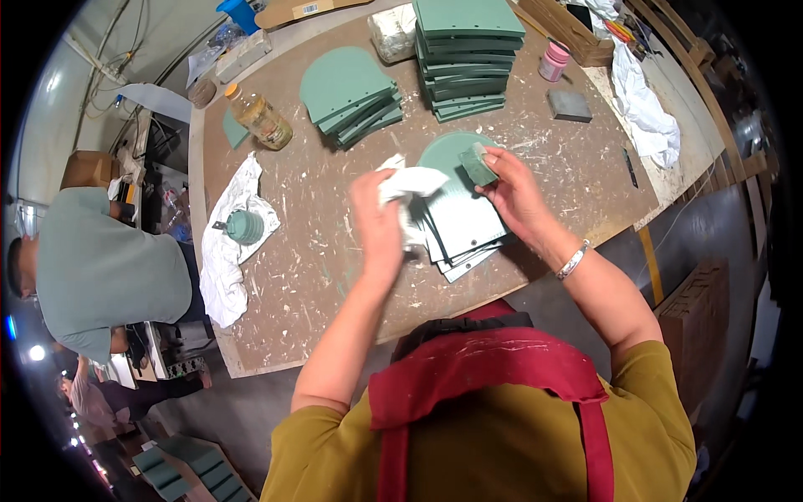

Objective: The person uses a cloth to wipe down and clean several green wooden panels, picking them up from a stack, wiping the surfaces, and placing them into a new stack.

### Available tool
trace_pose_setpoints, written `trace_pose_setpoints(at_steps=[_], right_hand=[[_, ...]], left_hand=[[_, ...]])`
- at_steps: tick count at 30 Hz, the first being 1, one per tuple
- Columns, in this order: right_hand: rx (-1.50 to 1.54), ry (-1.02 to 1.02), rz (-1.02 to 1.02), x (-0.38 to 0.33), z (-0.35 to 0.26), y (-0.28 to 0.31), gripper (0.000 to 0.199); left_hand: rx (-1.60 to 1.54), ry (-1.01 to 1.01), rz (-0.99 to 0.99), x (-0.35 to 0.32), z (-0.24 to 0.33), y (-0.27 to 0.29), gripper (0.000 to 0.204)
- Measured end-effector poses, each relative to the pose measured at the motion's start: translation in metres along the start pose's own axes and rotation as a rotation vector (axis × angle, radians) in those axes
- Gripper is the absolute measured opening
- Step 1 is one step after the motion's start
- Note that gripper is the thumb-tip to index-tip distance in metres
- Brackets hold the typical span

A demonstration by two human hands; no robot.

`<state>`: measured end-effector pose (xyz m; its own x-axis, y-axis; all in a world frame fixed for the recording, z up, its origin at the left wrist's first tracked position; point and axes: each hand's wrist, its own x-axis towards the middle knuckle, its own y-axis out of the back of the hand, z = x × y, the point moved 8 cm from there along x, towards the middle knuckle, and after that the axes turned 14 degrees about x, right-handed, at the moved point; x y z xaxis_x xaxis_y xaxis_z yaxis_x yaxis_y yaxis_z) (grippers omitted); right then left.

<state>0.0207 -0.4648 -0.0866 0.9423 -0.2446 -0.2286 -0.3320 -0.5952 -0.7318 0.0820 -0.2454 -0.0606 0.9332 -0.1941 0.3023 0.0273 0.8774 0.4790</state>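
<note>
My left hand (378,224) is closed on a crumpled white cloth (414,182) just left of a short pile of green, round-topped panels (443,156). Light glares white off the lower part of the top panel. Between the thumb and fingers of my right hand (520,194) is a green sanding block (478,165), held over the panel's upper right side. Part of the panel's surface is hidden by my hands and the cloth. Small dark holes show near the lower edges of the pile.
Behind stand a low stack of green panels (347,88) and a taller one (468,50). An orange-capped bottle (261,119), a pink jar (554,62) and a grey block (570,106) lie around. A green container (244,227) rests on white cloth. Another person (113,268) is at left.
</note>
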Motion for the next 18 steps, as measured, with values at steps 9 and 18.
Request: trace_pose_setpoints(at_steps=[9, 18], right_hand=[[0.036, -0.004, -0.007, -0.003, -0.002, -0.004, 0.029], [0.028, -0.01, -0.04, 0.001, 0.005, -0.003, 0.029]], left_hand=[[0.101, 0.132, -0.013, 0.022, -0.045, -0.016, 0.034], [-0.014, 0.156, -0.119, 0.043, -0.067, -0.055, 0.036]])
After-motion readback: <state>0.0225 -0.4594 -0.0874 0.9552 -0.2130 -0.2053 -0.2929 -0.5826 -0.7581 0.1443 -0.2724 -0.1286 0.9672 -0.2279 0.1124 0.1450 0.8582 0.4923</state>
